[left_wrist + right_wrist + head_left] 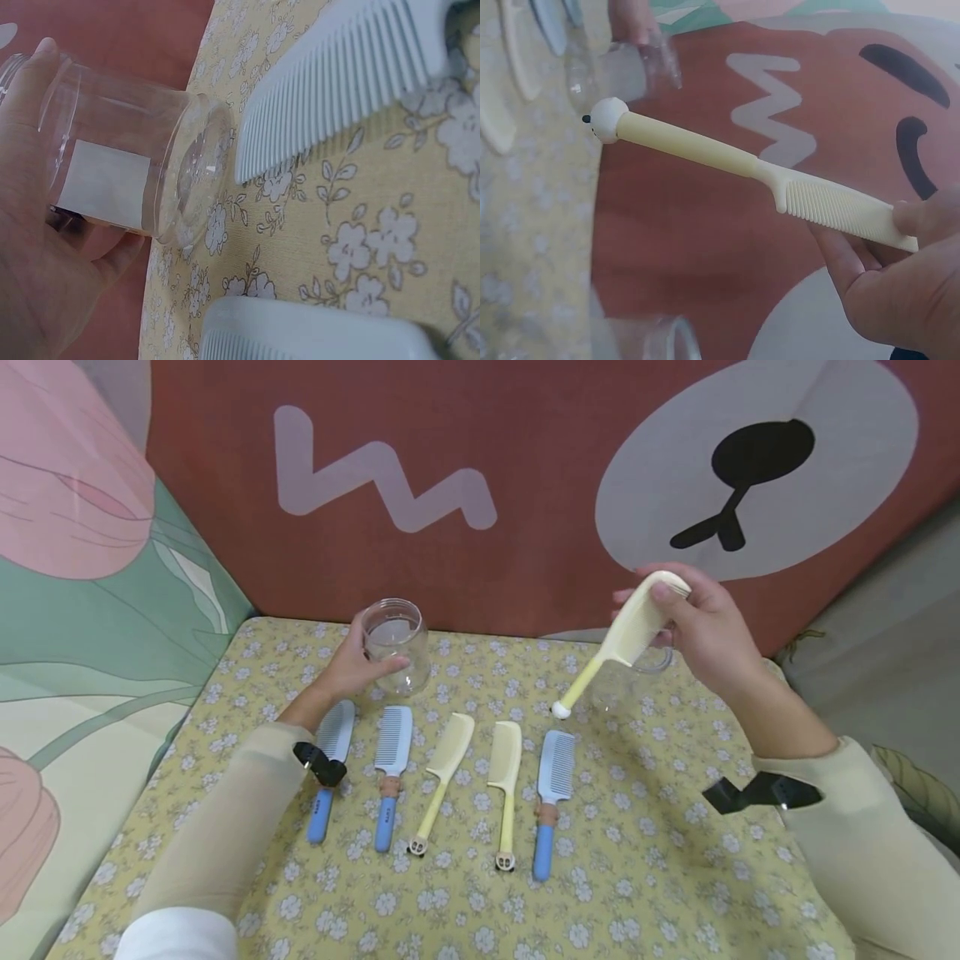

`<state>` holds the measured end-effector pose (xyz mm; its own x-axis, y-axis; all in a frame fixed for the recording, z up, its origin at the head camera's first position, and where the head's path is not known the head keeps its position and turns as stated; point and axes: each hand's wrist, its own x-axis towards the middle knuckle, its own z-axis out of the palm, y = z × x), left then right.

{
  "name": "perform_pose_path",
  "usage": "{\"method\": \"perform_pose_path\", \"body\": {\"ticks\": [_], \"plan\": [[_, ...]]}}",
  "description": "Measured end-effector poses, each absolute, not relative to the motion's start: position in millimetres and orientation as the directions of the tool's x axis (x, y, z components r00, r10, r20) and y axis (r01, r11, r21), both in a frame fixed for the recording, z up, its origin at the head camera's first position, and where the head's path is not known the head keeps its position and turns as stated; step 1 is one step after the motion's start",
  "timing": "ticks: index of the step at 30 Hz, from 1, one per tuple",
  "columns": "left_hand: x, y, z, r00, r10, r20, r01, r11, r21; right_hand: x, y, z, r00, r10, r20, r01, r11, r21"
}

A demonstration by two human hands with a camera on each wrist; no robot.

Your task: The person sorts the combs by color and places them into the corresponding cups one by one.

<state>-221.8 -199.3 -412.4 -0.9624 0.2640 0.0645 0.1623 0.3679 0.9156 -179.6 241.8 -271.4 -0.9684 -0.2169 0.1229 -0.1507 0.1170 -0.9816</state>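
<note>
The right hand (708, 631) pinches a yellow comb (628, 625) by its toothed end, thumb against fingers; the comb is in the air, its handle slanting down to the left. Partly hidden behind it is a second jar (611, 695). The left hand (348, 668) has its fingers curled round a clear jar (412, 642) near the flowered desk's (645, 852) far edge. Nearer the person lie two blue combs (390, 781), two pale combs (507, 768) and a last blue comb (555, 777), side by side, handles toward the person.
</note>
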Motion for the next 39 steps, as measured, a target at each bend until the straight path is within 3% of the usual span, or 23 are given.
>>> {"method": "perform_pose_path", "body": {"ticks": [9,27,39], "plan": [[-234,-206,-436,-0.964,0.247,0.1,0.19,0.372,0.909,-215,193,-244,-0.977,-0.187,0.105,-0.108,0.003,-0.994],[-229,-202,-422,-0.954,0.286,0.093,0.186,0.319,0.929,-266,56,-233,-0.987,-0.087,0.132,-0.116,-0.167,-0.979],[-234,-203,-429,-0.949,0.294,0.115,0.214,0.332,0.919,-277,-4,-273,-0.97,-0.181,0.164,-0.169,0.013,-0.986]]}}
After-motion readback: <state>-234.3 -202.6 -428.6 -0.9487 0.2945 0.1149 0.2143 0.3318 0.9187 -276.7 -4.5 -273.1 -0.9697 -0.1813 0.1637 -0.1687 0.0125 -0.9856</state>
